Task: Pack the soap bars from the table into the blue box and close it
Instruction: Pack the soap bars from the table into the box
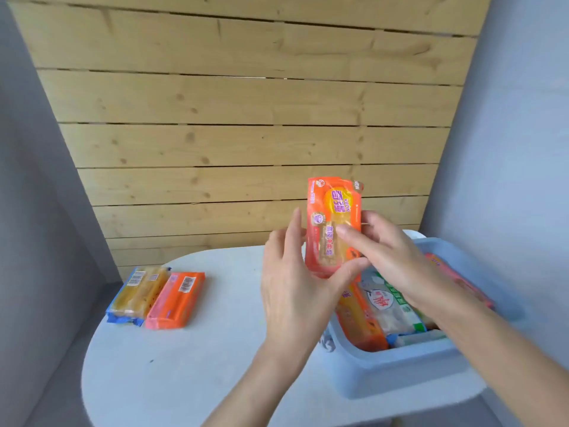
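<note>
An orange-wrapped soap bar (pixel 334 208) stands upright in the air above the left edge of the blue box (pixel 397 371). My left hand (pixel 295 282) grips its lower end with the thumb under it. My right hand (pixel 385 251) pinches its right side, fingers across the front. The open box at the right of the table holds several wrapped bars, among them an orange one (pixel 360 322) and a white-and-green one (pixel 391 306). On the table's left lie a yellow bar in blue wrap (pixel 138 294) and an orange-pink bar (pixel 175 300), side by side.
The round pale table (pixel 191 374) stands against a wooden plank wall (pixel 246 118). Grey walls close in at left and right. The box lid is not clearly visible; my right forearm covers part of the box's contents.
</note>
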{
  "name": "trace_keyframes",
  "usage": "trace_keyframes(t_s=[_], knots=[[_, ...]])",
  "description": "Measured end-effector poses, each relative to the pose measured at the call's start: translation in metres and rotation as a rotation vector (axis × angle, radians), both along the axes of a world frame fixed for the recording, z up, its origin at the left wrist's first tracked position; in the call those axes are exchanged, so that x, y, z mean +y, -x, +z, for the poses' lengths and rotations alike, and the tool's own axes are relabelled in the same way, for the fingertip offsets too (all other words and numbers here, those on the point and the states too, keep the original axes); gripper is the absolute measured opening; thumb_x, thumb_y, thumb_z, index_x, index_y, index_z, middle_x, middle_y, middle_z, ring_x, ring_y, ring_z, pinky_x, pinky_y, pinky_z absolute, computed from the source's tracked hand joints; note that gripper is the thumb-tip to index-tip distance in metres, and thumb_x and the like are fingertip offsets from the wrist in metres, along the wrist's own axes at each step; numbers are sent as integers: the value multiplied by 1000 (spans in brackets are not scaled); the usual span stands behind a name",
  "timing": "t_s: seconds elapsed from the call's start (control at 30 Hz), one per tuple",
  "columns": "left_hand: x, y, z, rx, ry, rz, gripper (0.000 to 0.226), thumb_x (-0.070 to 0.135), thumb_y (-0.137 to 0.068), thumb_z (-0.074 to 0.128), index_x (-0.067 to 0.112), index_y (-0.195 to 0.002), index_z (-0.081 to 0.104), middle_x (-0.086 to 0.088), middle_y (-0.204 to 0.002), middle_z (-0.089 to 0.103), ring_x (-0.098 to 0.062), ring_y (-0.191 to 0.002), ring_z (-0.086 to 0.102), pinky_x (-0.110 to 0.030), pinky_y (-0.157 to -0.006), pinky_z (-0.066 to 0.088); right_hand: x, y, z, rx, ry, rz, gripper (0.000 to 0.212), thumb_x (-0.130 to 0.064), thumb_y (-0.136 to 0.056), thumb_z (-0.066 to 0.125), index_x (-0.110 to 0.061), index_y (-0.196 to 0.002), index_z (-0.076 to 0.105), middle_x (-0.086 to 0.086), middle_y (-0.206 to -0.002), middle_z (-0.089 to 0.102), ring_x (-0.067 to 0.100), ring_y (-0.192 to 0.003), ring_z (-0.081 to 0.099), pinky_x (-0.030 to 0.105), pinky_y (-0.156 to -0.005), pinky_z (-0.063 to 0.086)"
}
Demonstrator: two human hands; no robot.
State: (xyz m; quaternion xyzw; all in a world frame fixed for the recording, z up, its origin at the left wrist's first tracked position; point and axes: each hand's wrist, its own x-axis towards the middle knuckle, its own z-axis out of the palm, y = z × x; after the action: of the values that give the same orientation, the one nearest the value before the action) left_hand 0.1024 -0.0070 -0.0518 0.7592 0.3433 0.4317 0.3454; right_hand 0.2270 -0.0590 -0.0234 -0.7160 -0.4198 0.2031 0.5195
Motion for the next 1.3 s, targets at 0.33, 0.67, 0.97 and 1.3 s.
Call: trace_keyframes(t_s=[0.33,0.67,0.97,1.3], knots=[[-6,14,-66,-27,506,-268,35,11,-87,59,36,-110,57,6,-97,74,5,-79,68,-3,-64,46,-18,-40,-57,-30,559,23,40,-39,-83,66,-1,-69,69,18,-69,69,26,-72,68,30,-64,44],[104,68,-114,452,61,485,54,20,-82,60,10,-132,44,-12,-138,47,-30,-130,37,-37,-107,31,-32,-43,-72,-503,559,-96,51,-58,-79,57,-19,-109,70,4,-109,71,19,-104,64,35,-88,46],[157,88,-165,996,-75,455,42,36,-88,48,17,-125,39,-4,-120,52,-23,-114,45,-31,-88,43,-26,-23,-65,-524,466,-96,41,-37,-80,68,-22,-118,64,0,-104,64,17,-100,63,31,-85,46],[44,38,-66,-753,1049,-294,45,47,-83,44,13,-104,65,-17,-86,76,-30,-75,73,-36,-59,60,-21,10,-14,-162,193,75,57,-63,-70,56,-32,-118,56,-9,-81,73,-2,-60,65,19,-65,52]])
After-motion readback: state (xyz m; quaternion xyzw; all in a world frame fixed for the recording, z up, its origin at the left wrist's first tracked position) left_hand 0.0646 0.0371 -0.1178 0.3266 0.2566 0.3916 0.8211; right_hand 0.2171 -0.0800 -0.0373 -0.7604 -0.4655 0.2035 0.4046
